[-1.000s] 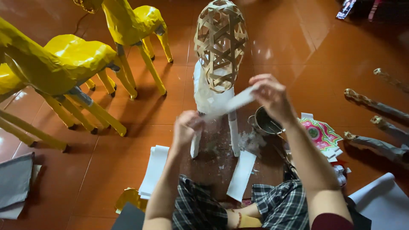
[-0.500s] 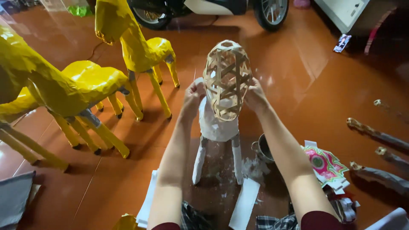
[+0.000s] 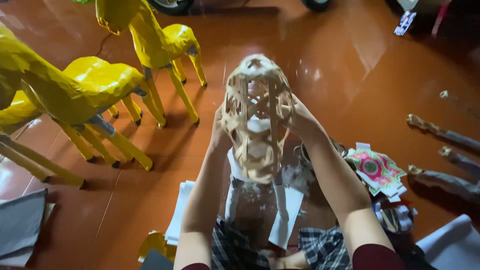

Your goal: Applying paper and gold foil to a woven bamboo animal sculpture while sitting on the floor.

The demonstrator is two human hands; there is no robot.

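Left hand: the left hand (image 3: 218,131) is reaching forward from a bare, nearly straight forearm and pressing its palm against the left side of the woven bamboo frame (image 3: 257,112); its grip is closing on that side, fingers mostly hidden behind the frame.
Right hand: the right hand (image 3: 300,119) is coming in from a bent arm with a dark red sleeve at the elbow, and is cupping the right side of the same frame, fingers wrapping round the strips.
Held thing: the frame is being held upright between both hands, above the floor and straight ahead of the person; it is showing as an egg-shaped open lattice of pale criss-crossing strips, with a small opening at the top.
Below it: the lower end is sitting on a white paper-covered body (image 3: 245,167) that is standing on thin white legs (image 3: 231,202), with white scraps lying about them.
Floor: a glossy red-brown floor (image 3: 350,60) is carrying everything and is reflecting light.
To the left: yellow paper-covered animal figures (image 3: 90,82) are standing on thin legs, well apart from the hands.
To the right: a bright pink and green patterned paper (image 3: 376,169) is lying near the right forearm, and brown sticks (image 3: 440,135) are lying further out.
Near the knees: white paper sheets (image 3: 287,215) are lying beside checked cloth.
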